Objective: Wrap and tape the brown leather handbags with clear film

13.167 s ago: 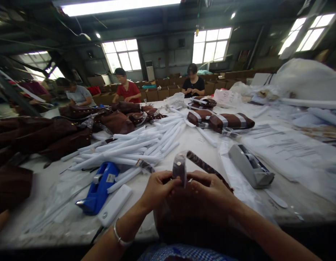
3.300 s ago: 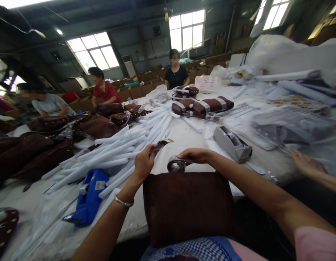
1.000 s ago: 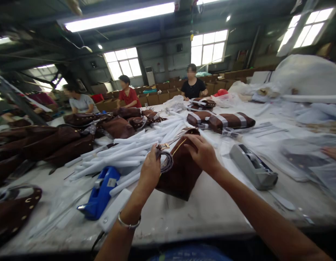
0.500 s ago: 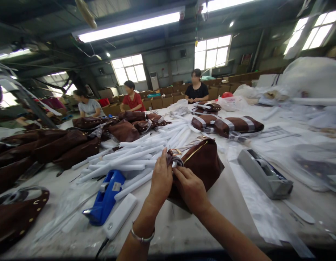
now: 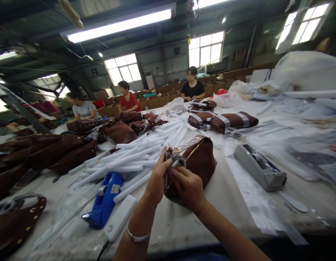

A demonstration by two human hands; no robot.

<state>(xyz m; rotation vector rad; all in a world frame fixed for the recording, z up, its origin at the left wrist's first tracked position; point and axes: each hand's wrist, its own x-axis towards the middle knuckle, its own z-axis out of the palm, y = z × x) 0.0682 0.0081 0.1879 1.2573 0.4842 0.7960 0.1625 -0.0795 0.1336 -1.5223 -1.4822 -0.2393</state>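
"Right hand point(image 5: 189, 186) has shifted from the brown bag point(image 5: 204, 165), near its gold zip point(image 5: 194, 149), to the rolled strap point(image 5: 180, 161) since one second ago. Finger condition?"

"Left hand point(image 5: 158, 178): thumb and fingers clamped on the roll. Right: fingertips drawn together on its near edge; exact pinch partly hidden."

"Position of the bag?"

"On the table point(image 5: 225, 208), just beyond and right of the fingers, tilted. Buckle point(image 5: 176, 149) just past the left fingertips. Blue tape dispenser point(image 5: 105, 199) lies left of the fingers, grey tape dispenser point(image 5: 259, 170) well to their right."

"Handling?"

"Judged light and soft-walled, liable to sag; best held low on the body, clear of the zip. Strap probably springy, slippery if its sheen is film; grip across the coil, beside the buckle."
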